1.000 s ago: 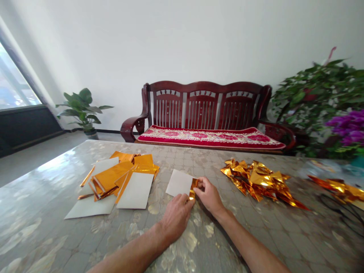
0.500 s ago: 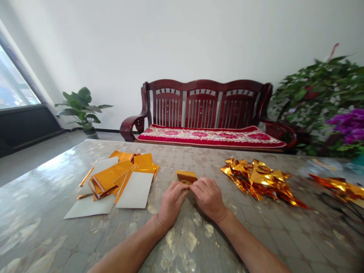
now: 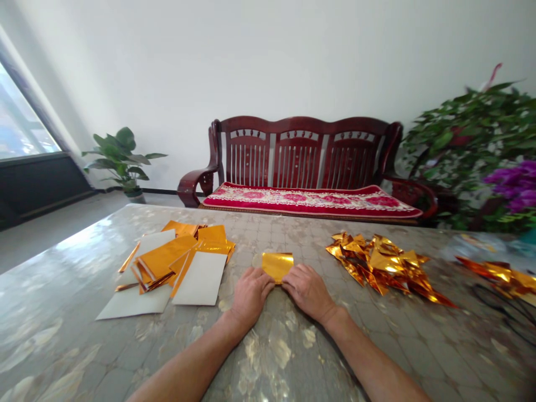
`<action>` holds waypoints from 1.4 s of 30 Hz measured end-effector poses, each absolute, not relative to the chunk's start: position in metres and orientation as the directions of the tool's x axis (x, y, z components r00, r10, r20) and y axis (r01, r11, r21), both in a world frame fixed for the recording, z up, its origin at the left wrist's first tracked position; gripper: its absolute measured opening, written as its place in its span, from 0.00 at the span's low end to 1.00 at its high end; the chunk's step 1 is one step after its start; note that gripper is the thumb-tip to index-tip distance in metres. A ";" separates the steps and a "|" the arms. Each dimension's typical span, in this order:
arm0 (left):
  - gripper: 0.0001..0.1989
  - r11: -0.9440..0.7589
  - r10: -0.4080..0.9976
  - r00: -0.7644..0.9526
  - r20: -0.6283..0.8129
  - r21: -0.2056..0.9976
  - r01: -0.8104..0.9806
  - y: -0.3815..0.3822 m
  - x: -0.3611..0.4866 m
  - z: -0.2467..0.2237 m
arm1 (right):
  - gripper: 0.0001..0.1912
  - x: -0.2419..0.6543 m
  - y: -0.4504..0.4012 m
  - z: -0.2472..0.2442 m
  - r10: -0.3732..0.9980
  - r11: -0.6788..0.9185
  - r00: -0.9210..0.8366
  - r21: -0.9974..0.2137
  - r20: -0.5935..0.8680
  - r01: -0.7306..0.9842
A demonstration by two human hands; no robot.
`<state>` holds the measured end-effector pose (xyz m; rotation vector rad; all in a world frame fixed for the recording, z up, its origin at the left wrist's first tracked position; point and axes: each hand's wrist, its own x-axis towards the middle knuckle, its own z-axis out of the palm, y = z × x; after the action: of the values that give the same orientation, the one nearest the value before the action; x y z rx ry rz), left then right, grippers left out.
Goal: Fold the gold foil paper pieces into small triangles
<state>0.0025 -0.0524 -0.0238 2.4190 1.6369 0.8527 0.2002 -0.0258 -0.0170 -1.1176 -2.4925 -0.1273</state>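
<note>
I'm watching the left hand [image 3: 250,296] and right hand [image 3: 310,293] pinch a gold sheet [image 3: 277,265] by its near side, short of the tabletop's [image 3: 293,234] far edge.

The left hand [image 3: 252,291] and right hand [image 3: 308,290] pinch close together, forearms [image 3: 190,355] slanting inward.

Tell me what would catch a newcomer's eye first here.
Most likely the heap of shiny pointed gold foil pieces, on the right of the patterned grey tabletop. Next, the small shiny gold foil sheet at the centre, its near edge in the grip of the bare left hand and bare right hand. Behind it, the dark red wooden bench with its long red-and-white floral cover also stands out.
</note>
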 end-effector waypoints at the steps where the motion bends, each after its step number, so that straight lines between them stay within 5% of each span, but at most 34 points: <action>1: 0.10 -0.403 0.887 0.257 0.383 0.372 0.836 -0.052 0.003 -0.024 | 0.09 0.201 -0.025 -0.017 0.708 0.670 -0.590 -0.104 0.388 0.735; 8: 0.11 -0.349 0.912 0.244 0.329 0.313 0.883 -0.048 0.001 -0.023 | 0.13 0.205 -0.024 -0.018 0.784 0.603 -0.515 -0.222 0.347 0.766; 20: 0.13 -0.244 0.959 0.158 0.237 0.397 0.885 -0.036 -0.002 -0.024 | 0.10 0.204 -0.022 -0.019 0.863 0.497 -0.413 -0.343 0.291 0.797; 26: 0.10 -0.220 0.971 0.148 0.186 0.469 0.855 -0.036 -0.006 -0.024 | 0.10 0.203 -0.023 -0.016 0.872 0.481 -0.408 -0.317 0.271 0.817; 42: 0.09 -0.176 0.982 0.125 0.143 0.431 0.885 -0.035 -0.006 -0.018 | 0.05 0.201 -0.023 -0.019 0.891 0.435 -0.369 -0.262 0.264 0.862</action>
<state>-0.0063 -0.0347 -0.0177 2.1616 1.8411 0.5833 0.2005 -0.0235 -0.0193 -1.4937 -2.3289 0.1113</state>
